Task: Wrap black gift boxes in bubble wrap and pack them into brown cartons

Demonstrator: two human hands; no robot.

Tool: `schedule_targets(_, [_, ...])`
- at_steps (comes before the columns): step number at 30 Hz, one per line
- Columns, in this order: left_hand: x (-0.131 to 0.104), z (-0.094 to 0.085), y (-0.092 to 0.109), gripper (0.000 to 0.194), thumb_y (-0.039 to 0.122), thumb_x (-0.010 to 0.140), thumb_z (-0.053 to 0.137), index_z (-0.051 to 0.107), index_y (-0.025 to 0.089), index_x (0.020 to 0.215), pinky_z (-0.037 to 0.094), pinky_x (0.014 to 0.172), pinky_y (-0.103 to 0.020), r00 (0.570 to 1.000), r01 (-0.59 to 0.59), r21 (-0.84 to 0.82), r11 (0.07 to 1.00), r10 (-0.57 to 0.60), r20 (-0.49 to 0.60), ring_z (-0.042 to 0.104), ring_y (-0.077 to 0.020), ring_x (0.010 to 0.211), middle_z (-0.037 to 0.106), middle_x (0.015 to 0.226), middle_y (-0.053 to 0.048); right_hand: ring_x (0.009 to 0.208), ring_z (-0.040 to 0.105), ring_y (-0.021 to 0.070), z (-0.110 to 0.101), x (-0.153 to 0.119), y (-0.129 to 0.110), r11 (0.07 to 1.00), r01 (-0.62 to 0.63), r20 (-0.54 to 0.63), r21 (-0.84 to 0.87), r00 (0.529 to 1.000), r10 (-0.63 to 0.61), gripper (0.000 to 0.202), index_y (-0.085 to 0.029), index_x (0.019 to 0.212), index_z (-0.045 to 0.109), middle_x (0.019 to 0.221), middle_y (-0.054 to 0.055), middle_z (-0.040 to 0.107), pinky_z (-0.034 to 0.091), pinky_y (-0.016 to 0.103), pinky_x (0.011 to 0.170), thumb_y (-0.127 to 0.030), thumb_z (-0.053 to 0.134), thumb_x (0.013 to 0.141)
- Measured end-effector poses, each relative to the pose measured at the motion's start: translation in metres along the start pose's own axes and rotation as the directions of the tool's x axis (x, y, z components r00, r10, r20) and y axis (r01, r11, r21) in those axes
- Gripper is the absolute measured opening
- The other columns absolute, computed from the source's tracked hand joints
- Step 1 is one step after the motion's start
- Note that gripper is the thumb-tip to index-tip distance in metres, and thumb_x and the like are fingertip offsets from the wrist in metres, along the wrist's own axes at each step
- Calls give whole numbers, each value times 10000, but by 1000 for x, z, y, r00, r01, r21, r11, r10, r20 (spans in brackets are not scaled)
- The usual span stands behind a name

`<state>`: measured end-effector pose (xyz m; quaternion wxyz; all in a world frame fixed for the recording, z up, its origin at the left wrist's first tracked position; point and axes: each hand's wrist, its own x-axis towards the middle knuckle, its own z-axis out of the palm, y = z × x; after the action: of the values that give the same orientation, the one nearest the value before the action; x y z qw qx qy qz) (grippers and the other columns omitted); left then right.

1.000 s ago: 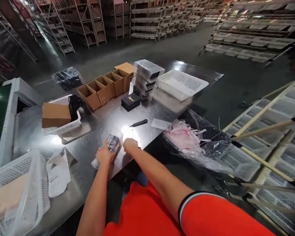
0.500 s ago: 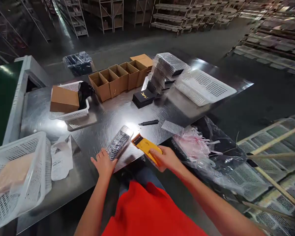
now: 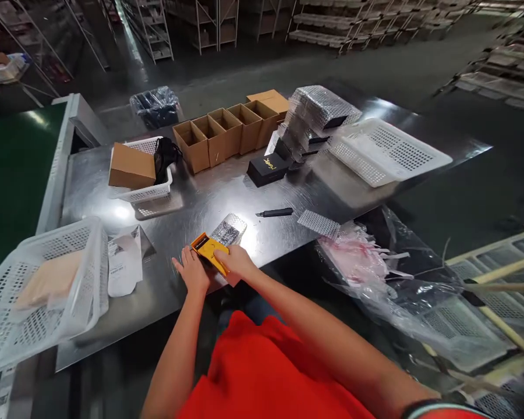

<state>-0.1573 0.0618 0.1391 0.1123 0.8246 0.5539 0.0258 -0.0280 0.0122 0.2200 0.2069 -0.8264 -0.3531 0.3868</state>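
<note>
A bubble-wrapped package (image 3: 230,230) lies on the steel table in front of me, its near part hidden by my hands and the tool. My left hand (image 3: 193,273) rests at its near left end, fingers stretched out and spread. Closed round a yellow tape dispenser (image 3: 213,251), my right hand (image 3: 238,263) holds it over the package, close to the left fingers. A black utility knife (image 3: 274,213) lies beyond, to the right. Farther back sits a black box with gold lettering (image 3: 268,169).
Open brown cartons (image 3: 209,142) stand in a row at the back, beside stacked bubble-wrapped boxes (image 3: 318,113). White baskets stand at left (image 3: 98,279) and back right (image 3: 436,160). A plastic bag of pink-white material (image 3: 358,262) hangs by the right edge. Papers (image 3: 124,262) lie at left.
My right hand has carried the tape dispenser left, from beside the package to over its near part. My left hand stays at the package's near end. The view has shifted slightly.
</note>
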Motion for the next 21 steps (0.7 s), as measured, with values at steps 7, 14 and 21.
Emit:
schedule_targets(7, [7,2,-9,567,422,765,601,518,113,1233,223,1170,-436,996,-57,-63,996,61,59,594,-265,1143,662,1158,-154,774,636,185,-5,-23,20,1000,-10,59,-7,998,10,374,-128,896,721,853,92,709,384,223,571,-432,504,911])
schedule_targets(14, [11,-7,-4,937,541,713,660,292,87,1445,198,1168,-448,995,-13,-10,1000,14,99,601,-274,1159,684,1153,-161,650,600,152,-3,-84,120,984,-170,98,48,981,165,359,-109,822,688,750,58,680,329,219,512,-394,484,900])
schedule_targets(21, [33,-31,18,935,244,613,772,348,195,1445,198,1108,-626,894,-233,249,940,106,435,507,-371,1272,567,1344,-214,796,675,215,1,-26,75,968,-235,130,-92,961,245,406,-82,964,727,929,140,728,353,226,509,-422,526,868])
